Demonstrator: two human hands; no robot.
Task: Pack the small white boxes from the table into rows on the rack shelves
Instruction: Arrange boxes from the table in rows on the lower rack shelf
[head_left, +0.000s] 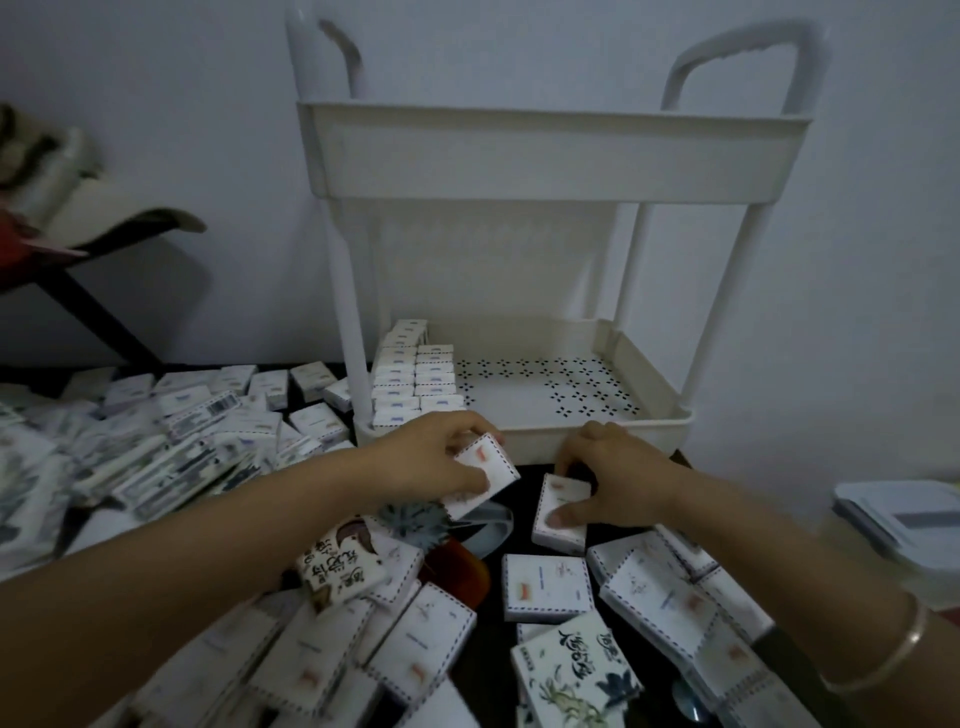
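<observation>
Nearest, in front of the rack (723, 312), loose small white boxes (548, 587) lie overlapped on the dark table (491, 660), too many to count. One bracelet (878, 654) circles the right wrist. Closer to the rack, two hands work side by side. The left hand (441, 457) pinches one tilted box (488, 467) between thumb and fingers, just before the rack's front rim. The right hand (618, 478) grips a second box (563, 512), fingers curled over its far end and thumb pressed on top; whether it is lifted off the table cannot be told. Left of the rack sprawls a further heap of boxes (182, 431); right of it sits one lidded container (898, 519). The rack has two shelves. Its lower shelf (571, 389) carries two rows of boxes (415, 379) standing on edge at the left end, the left row longer, the exact count blurred. The upper shelf (550, 150) shows only its outer wall.
</observation>
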